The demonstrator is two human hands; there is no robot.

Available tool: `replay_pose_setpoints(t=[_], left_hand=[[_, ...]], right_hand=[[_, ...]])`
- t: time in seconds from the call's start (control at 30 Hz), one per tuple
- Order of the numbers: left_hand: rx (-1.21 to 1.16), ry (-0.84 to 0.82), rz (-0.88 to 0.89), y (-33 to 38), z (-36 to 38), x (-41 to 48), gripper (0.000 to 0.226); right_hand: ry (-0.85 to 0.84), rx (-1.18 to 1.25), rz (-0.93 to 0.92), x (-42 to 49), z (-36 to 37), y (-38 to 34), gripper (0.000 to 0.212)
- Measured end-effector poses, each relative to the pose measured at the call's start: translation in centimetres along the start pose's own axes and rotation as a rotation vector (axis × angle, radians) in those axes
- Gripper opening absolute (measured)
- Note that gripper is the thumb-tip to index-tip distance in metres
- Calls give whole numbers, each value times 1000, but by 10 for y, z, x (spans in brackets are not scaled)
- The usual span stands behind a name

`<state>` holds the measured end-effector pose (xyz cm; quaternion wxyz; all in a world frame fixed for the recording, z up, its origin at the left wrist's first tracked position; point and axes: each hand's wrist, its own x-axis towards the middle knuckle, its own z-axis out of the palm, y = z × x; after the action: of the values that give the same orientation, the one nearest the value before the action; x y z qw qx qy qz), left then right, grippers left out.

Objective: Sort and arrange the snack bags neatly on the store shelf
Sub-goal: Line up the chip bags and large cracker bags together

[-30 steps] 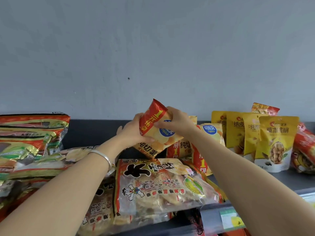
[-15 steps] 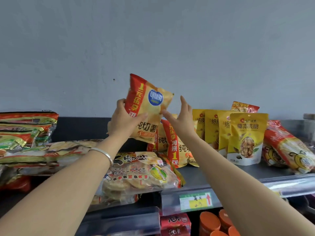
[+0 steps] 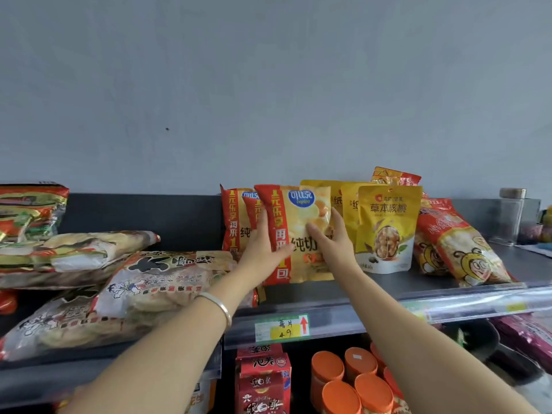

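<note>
A red and yellow chip bag (image 3: 301,216) stands upright on the grey shelf (image 3: 388,286), in front of two matching chip bags (image 3: 234,216). My left hand (image 3: 264,249) grips its left edge, thumb across the front. My right hand (image 3: 331,242) holds its right edge, thumb on the front. Yellow walnut pouches (image 3: 386,228) stand just to the right, touching the row. Large rice cracker bags (image 3: 155,279) lie flat on the left.
Red and yellow bee-printed bags (image 3: 460,246) lean at the right, with a clear jar (image 3: 509,216) behind them. Stacked bags (image 3: 30,210) lie far left. A price tag (image 3: 282,328) sits on the shelf rail. Orange-lidded tubs (image 3: 355,380) and red boxes (image 3: 263,380) fill the shelf below.
The chip bag, held high and tilted before, has come down upright onto the shelf in front of the matching bags. My right hand has closed onto its right edge.
</note>
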<state>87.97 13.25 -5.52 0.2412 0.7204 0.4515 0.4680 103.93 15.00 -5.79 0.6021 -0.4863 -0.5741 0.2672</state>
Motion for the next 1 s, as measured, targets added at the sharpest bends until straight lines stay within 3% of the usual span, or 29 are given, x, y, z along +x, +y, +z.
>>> replay_pose_setpoints(t=[0.1, 0.2, 0.33, 0.4, 0.57, 0.73, 0.87, 1.0], left_hand=[[179, -29, -66, -16, 17, -8, 89], [291, -3, -63, -22, 22, -11, 81], [523, -113, -103, -22, 26, -13, 76], [658, -33, -97, -20, 26, -19, 69], [449, 263, -151, -15, 17, -26, 50], [581, 197, -151, -15, 8, -28, 52], [599, 206, -127, -16, -9, -36, 48], [654, 201, -103, -18, -36, -44, 36]], right_hand=[[36, -122, 64, -9, 4, 21, 65], [102, -266, -6, -17, 8, 29, 60], [225, -412, -44, -22, 8, 30, 55], [230, -475, -77, -22, 6, 30, 51], [-36, -488, -118, -22, 11, 29, 53], [16, -542, -85, -24, 14, 28, 56], [161, -650, -334, -39, 26, 15, 58], [55, -720, -633, -54, 54, -5, 53]])
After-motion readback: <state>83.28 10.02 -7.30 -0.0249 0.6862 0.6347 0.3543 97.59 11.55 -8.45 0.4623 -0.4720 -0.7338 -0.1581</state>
